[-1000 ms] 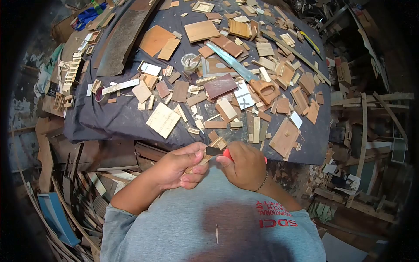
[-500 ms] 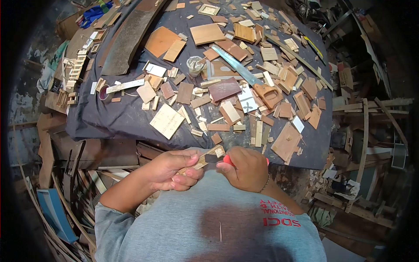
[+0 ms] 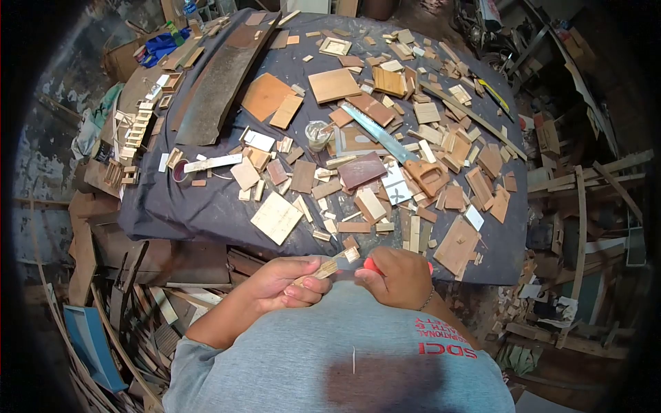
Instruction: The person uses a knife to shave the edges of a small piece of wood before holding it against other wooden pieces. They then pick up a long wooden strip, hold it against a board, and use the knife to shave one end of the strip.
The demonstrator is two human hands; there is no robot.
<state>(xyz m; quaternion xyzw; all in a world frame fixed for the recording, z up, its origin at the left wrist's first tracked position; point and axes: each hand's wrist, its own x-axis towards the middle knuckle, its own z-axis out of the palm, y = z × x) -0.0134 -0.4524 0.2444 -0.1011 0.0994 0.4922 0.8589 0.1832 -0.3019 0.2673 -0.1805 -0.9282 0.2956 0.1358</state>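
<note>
My left hand (image 3: pixel 292 283) is closed around a narrow strip of wood (image 3: pixel 329 267), which slants up to the right and ends in a pale, squared tip. Close beside that tip, my right hand (image 3: pixel 398 277) grips a red-handled bladed tool (image 3: pixel 370 264). Its flat grey blade points left and lies right at the strip; most of the handle is hidden in my fist. Both hands are held in front of my shirt, near the front edge of the cloth-covered table (image 3: pixel 200 221).
Wood offcuts and small panels cover much of the table, with a handsaw (image 3: pixel 396 148) among them. A clear cup (image 3: pixel 319 135) and a long curved board (image 3: pixel 220 82) lie farther back. Timber scraps and a blue tray-like piece (image 3: pixel 93 347) are on the floor at left.
The view has shifted, so the table appears lower and farther right. The blade has turned and looks lighter beside the strip. Both hands keep their hold.
</note>
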